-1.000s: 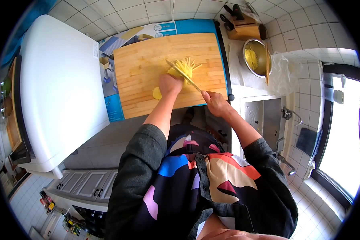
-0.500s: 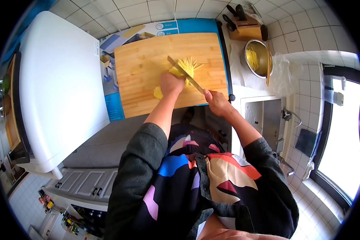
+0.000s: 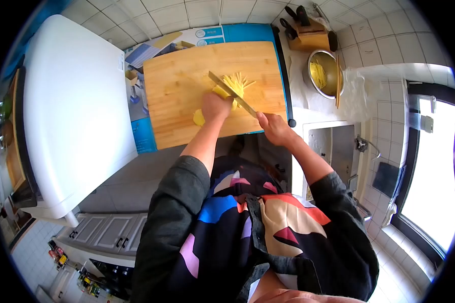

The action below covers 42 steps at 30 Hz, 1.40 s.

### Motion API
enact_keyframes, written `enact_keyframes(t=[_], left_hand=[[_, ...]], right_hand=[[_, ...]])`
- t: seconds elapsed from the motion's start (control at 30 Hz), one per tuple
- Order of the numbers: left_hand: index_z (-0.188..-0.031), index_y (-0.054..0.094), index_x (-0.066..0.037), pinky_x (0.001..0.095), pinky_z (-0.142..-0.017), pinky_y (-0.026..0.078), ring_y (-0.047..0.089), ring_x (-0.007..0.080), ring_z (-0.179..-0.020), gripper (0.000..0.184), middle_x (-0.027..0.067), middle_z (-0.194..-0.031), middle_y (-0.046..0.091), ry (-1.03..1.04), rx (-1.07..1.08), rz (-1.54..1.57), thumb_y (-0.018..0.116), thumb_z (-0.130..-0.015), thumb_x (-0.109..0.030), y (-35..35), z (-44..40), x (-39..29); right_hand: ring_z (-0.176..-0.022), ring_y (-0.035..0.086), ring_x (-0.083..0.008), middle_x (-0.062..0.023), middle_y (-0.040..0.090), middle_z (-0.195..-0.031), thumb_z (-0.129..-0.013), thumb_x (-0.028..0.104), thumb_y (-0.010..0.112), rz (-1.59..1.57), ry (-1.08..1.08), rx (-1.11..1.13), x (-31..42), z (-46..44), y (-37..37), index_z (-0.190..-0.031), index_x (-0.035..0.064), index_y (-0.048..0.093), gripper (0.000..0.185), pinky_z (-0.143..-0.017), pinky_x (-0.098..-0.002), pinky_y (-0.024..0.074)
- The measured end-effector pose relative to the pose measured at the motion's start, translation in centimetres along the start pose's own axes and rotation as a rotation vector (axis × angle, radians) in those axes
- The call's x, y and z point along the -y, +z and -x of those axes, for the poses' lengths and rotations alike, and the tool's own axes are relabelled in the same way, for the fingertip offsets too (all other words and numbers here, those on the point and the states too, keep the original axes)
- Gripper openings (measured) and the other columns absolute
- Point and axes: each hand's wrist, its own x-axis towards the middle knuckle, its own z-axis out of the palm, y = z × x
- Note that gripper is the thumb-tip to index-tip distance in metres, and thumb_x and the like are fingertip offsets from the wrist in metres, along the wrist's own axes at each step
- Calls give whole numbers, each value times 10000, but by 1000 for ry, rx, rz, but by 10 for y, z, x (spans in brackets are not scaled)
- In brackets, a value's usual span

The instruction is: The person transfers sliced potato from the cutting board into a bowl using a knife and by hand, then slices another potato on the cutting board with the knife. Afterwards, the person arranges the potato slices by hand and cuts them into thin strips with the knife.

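My right hand (image 3: pixel 275 128) is closed round the handle of a kitchen knife (image 3: pixel 244 104), whose blade slants up and left across the wooden cutting board (image 3: pixel 177 68). Left of the blade, my left hand (image 3: pixel 216 106) presses down on a yellow peeled potato (image 3: pixel 219 92), its fingers curled and partly hidden. Thin potato strips (image 3: pixel 240 82) fan out on the far side of the blade. Another yellow potato piece (image 3: pixel 198 117) lies on the board beside my left wrist.
A metal bowl (image 3: pixel 331 91) with yellow strips stands to the right, chopsticks (image 3: pixel 338 81) across its rim. Behind it is a knife block (image 3: pixel 311 39). The sink (image 3: pixel 341 151) lies at right, a white appliance (image 3: pixel 81 101) at left, and a crumpled plastic bag (image 3: pixel 356 93) near the bowl.
Very little differs. The view has shifted slightly, and the knife and both hands keep nearly the same places at the potato.
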Motion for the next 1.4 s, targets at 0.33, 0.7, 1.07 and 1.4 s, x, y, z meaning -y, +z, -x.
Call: enact_keyframes(t=[0.33, 0.7, 1.07, 1.4], left_hand=[[-757, 659, 21, 436, -795, 466, 573, 370, -893, 331, 236, -933, 585, 55, -111, -71, 657, -701, -305, 14, -15, 17], [-680, 657, 11, 432, -675, 494, 618, 372, -720, 294, 215, -742, 634, 103, -133, -15, 697, -678, -280, 8, -6, 9], [-741, 661, 15, 425, -789, 464, 575, 354, -881, 319, 225, -942, 572, 77, -134, -51, 678, -704, -301, 16, -14, 18], [-710, 646, 17, 435, -753, 472, 586, 368, -849, 318, 221, -874, 595, 125, -158, -59, 684, -682, -297, 16, -11, 18]], right_hand=[[-890, 521, -491, -322, 568, -852, -964, 411, 312, -26, -40, -5, 5, -1, -4, -890, -20, 581, 513, -770, -512, 417], [-847, 521, -483, -314, 561, -810, -969, 421, 287, 20, -83, -22, -2, -5, 1, -883, -39, 551, 537, -731, -472, 419], [-785, 496, -488, -293, 550, -762, -972, 388, 302, 36, -140, -64, -9, -16, 13, -832, -30, 521, 492, -688, -476, 404], [-803, 502, -483, -301, 552, -784, -969, 407, 300, 35, -143, -49, -13, -14, 15, -855, -20, 532, 499, -693, -474, 407]])
